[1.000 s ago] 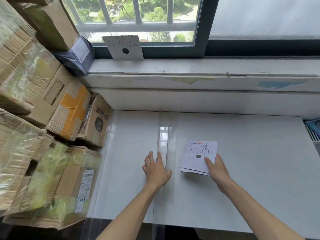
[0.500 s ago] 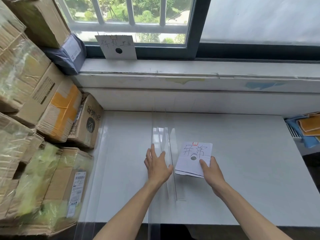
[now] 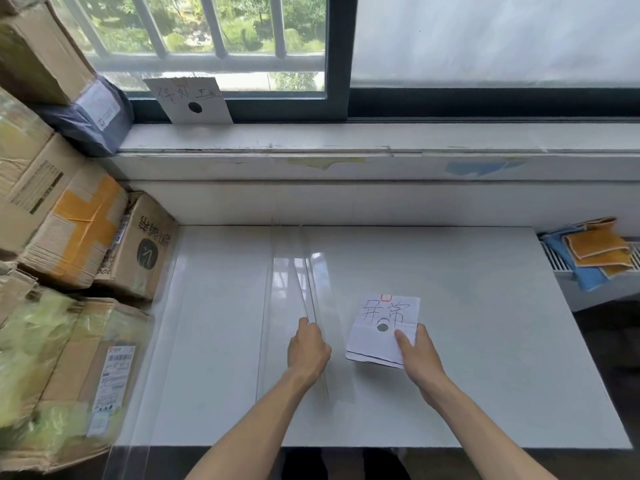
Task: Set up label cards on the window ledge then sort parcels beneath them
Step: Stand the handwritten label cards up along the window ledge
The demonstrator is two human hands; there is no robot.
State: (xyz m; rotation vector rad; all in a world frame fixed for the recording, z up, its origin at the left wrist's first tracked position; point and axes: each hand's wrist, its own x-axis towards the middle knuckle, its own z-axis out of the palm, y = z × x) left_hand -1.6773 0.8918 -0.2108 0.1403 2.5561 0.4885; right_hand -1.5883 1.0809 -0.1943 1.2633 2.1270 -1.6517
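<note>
A white label card with handwritten characters and a punched hole is held just above the white table. My right hand pinches its lower right corner, thumb on top. My left hand curls its fingers round the raised edge of a clear plastic sheet lying down the table's middle. Another label card leans upright against the window frame at the left of the window ledge. Parcels are stacked at the left: cardboard boxes and a grey mailer bag.
The box stack reaches from the floor up to the ledge and overlaps the table's left edge. Folded blue and orange cloths lie on a radiator to the right of the table. Bars stand outside the open window pane.
My left hand went from lying flat on the table to curling round the clear sheet's edge. The right hand lifted the card slightly. The view shifted left and down.
</note>
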